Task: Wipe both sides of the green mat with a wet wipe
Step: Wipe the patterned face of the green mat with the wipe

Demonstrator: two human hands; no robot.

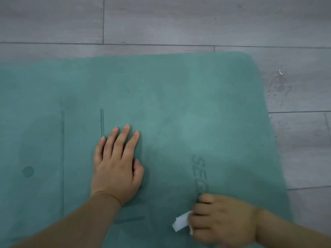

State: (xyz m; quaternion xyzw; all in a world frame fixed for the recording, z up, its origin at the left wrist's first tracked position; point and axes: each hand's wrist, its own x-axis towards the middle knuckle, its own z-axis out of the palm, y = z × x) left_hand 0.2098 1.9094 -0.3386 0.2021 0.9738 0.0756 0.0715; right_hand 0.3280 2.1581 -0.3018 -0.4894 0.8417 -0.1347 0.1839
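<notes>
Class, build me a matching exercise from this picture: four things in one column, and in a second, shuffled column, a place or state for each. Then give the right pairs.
Column one:
1. left hand
2. right hand
3. wet wipe
4. green mat

Column two:
A. spread out on the grey wood-look floor
B. white, bunched up, sticking out of a closed hand
C. pressed flat on the mat, fingers straight
D. blurred, closed around the wipe near the mat's near edge

Pairs: 1-C, 2-D, 3-B, 4-A
</notes>
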